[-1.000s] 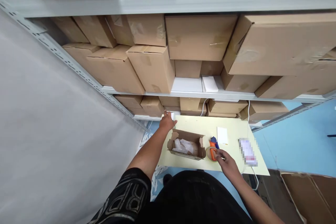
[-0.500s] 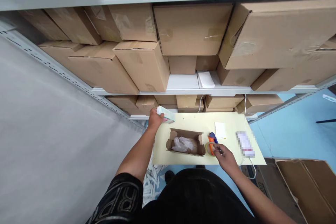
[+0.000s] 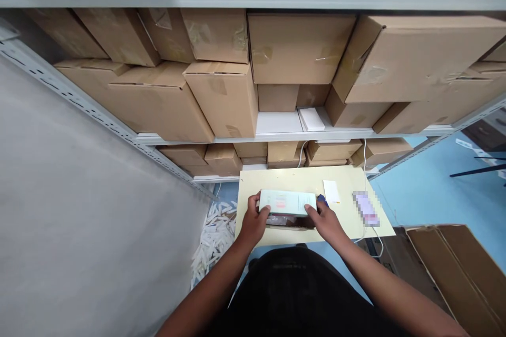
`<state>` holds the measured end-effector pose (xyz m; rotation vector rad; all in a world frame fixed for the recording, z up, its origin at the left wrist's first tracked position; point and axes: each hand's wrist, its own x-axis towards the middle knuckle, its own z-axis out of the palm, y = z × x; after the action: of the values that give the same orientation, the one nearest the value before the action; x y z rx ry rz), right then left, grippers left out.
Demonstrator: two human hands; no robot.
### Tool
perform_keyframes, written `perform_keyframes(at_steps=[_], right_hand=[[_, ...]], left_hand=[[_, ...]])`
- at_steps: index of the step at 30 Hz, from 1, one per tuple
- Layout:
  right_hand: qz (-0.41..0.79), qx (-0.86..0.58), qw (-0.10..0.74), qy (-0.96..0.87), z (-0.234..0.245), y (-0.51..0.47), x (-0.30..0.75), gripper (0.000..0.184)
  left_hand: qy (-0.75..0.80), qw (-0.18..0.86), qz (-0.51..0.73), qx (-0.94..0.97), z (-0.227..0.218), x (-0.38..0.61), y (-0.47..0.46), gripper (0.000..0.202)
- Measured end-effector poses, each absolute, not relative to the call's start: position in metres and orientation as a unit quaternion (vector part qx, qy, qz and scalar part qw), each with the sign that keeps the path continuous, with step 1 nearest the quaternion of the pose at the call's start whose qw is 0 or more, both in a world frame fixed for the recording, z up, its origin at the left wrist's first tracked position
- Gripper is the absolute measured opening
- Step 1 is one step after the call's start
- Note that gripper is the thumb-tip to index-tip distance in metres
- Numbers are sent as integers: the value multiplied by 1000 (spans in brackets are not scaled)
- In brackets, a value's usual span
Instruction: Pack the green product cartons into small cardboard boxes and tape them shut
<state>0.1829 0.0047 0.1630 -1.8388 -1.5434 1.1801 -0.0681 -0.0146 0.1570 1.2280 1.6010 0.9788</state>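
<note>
Plainly, both hands share one load: a pale box (image 3: 288, 202), held level-looking between them, its long axis running from one hand to the other. Left hand (image 3: 253, 221) closed round one end, right hand (image 3: 324, 219) round the opposite end, thumbs on the upper face, other fingers mostly out of my sight. Neither hand nearer; each is in contact. Below the hands, an open carton (image 3: 292, 228) lies lengthwise the same way, largely covered by the pale box, clear plastic (image 3: 279, 220) showing inside on the left-hand side. Cannot tell whether pale box and carton rim touch. Just beyond the right hand, a blue object (image 3: 322, 199); farther out that side, a phone (image 3: 366, 208) on the table (image 3: 253, 181).
</note>
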Motion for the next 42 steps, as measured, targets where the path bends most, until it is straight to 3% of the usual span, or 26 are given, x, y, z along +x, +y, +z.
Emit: perform_keyframes(at_steps=[5,11,15,19,23,28,32,34,36,39,42], right_hand=[[430,-666,181,-582,138,-2,191,44],[371,-683,39,-628,116,13,189,47],[311,-670,23,-673,101,21,192,44],[300,-685,18,-664,83,28,192,36],[328,-704,64,-627,72,29,199,29],[300,-733,235,-563,68,3,229,40],[502,-743,214,-388,62,-26,230,56],[619,-703,192,-292,57,-31,220,54],[662,-682,194,-242,51,-29,210,47],[634,-696,223,-251,41,-17,205,40],[588,-690,277,-320,31,-9,210,44]], left_hand=[[665,426,295,537,139,-75,-22,36],[689,330,192,615,106,-75,-11,29],[712,264,153,633,87,-78,-6,21],[736,276,125,605,80,-77,1,18],[748,315,156,563,78,-82,4,33],[740,291,291,532,67,-103,-11,49],[705,484,327,401,48,-109,-25,70],[675,561,317,360,39,-106,-29,71],[653,610,302,332,32,-101,-32,69],[644,645,282,300,24,-93,-35,63],[666,602,301,322,21,-85,-36,53]])
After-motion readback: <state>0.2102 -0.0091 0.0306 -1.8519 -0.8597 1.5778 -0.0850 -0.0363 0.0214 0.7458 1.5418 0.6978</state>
